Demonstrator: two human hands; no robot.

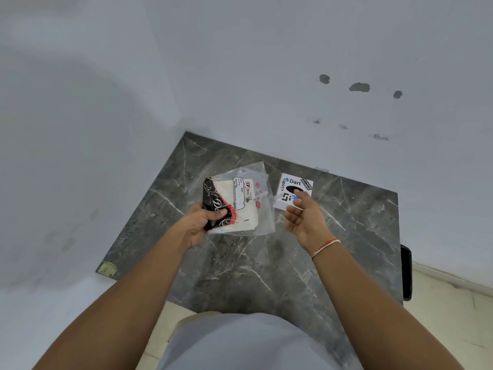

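Note:
My left hand (206, 218) grips the left edge of a clear plastic packet (241, 201) that holds folded white tissues and has a black and red printed flap. I hold the packet just above the dark marble table (240, 268). My right hand (304, 217) hovers palm up to the right of the packet, fingers relaxed and holding nothing. Its fingertips overlap a white sticker sheet (294, 188) printed with "Dart" and "code" that lies flat on the table. A red and white thread circles my right wrist.
The table fits into a corner between two pale grey walls (240, 76). A black object (406, 271) sticks out past the table's right edge. Cream floor tiles (448, 316) lie to the right. A yellowed sticker (108, 268) marks the table's front left corner.

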